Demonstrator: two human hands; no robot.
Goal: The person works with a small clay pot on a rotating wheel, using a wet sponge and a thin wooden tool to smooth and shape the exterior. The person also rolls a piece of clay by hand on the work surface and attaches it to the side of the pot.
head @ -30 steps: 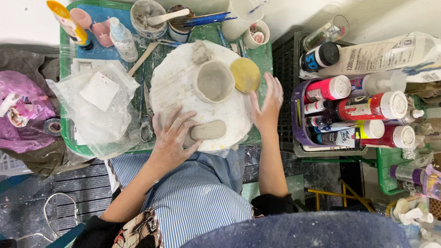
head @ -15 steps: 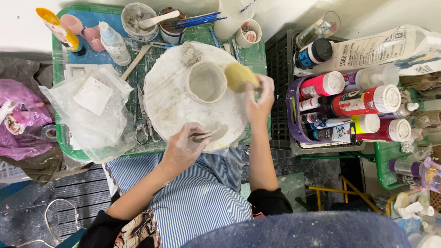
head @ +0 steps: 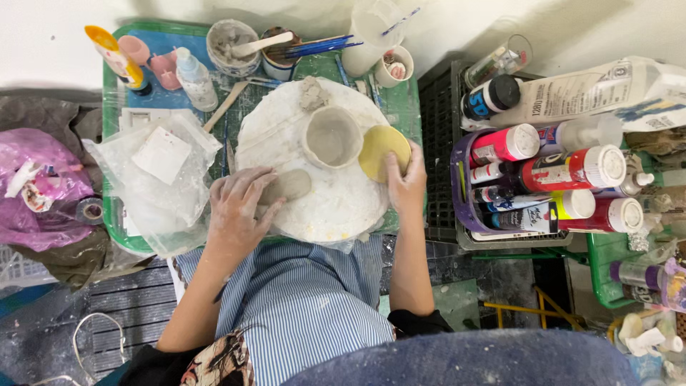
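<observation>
Left hand presses soft grey clay slab; right hand grips round yellow sponge.

What we cannot make out around the clay work

Our left hand covers the near end of the flattened clay slab, so we cannot tell where its edge lies; our right hand hides the near rim of the yellow sponge; the round board conceals most of the green tabletop beneath it; the clear plastic bag blurs whatever lies inside besides a white card; the paint bottles overlap, and those at the right edge are cut off; the purple bag runs out of frame on the left.
</observation>
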